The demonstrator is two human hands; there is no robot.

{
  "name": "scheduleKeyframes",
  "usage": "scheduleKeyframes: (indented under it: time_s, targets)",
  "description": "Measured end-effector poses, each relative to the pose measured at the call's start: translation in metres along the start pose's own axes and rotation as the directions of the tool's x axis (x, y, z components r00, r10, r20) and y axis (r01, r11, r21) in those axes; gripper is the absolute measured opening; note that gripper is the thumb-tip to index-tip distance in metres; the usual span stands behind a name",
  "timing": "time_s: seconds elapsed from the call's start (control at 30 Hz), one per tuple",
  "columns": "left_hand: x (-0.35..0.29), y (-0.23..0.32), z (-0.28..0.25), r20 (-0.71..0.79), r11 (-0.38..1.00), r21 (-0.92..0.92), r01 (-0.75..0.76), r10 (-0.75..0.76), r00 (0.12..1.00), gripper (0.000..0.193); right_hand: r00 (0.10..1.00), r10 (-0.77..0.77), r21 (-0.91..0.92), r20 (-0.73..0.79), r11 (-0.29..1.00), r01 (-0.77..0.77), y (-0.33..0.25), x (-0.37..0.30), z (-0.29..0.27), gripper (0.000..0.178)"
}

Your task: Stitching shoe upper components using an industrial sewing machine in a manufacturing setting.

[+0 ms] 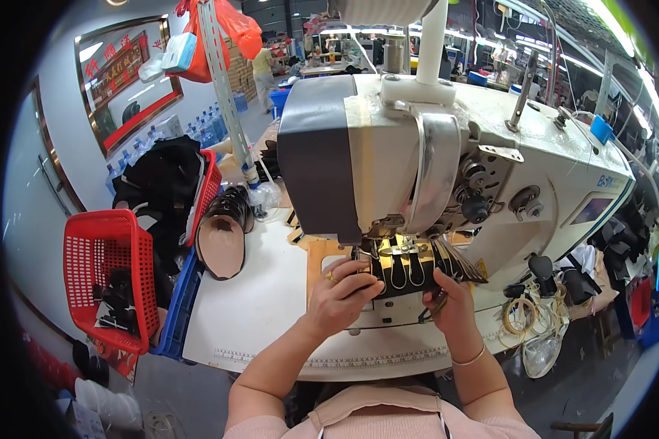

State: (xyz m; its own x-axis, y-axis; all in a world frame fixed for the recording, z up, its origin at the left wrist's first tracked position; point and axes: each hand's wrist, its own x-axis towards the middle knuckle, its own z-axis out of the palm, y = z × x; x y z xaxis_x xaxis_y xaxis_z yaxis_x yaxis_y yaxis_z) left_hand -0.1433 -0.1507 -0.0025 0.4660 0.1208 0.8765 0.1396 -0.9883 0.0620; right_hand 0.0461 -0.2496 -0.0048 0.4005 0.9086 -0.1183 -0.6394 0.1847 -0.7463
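Workshop corner, close handwork

White tabletop (260, 314) carries a bulky sewing machine (498, 139); a ruler strip (329, 361) runs along its front edge, probably for measuring within easy reach. Under the machine's head lies a black piece (400, 276) with pale looped outlines, set between both hands. Left hand (340, 293) bends its fingers close together at the piece's left side; whether they pinch or merely press, I cannot tell. Right hand (452, 298) has its thumb on the near right edge and the other fingers curled below, nearly closed around it. Holding both sides presumably keeps the piece flat. Off to the left stand a shoe (222, 245), a red basket (142, 267) and a blue crate (177, 304), perhaps sited to stay clear of the elbows.
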Motion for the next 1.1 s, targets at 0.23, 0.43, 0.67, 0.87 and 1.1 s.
scheduleKeyframes:
  time_s: [0.23,0.43,0.67,0.87,1.1]
  targets:
    - [-0.001,-0.007,-0.004,0.042,1.0,0.005,-0.005,0.004,0.999,0.023,0.999,0.033,-0.016,-0.002,0.999,-0.033,0.003,0.001,0.0,0.013]
    - [0.007,-0.022,-0.002,0.017,0.995,-0.085,0.054,-0.052,0.998,0.025,0.997,0.062,-0.016,-0.039,0.998,-0.063,0.002,0.017,0.006,0.011]
    - [0.008,-0.026,-0.002,-0.041,0.995,-0.086,0.044,-0.048,0.998,0.027,1.0,0.027,-0.032,0.003,0.999,-0.027,-0.001,0.019,0.009,0.017]
    - [0.007,-0.039,0.001,0.022,0.982,-0.108,0.155,-0.154,0.988,0.026,0.995,0.058,-0.029,-0.076,0.998,-0.061,-0.003,0.03,0.016,0.021]
    - [0.012,-0.037,0.005,-0.053,0.981,-0.069,0.183,-0.187,0.981,0.021,1.0,0.022,0.005,0.021,1.0,-0.022,0.001,0.044,0.004,0.019]
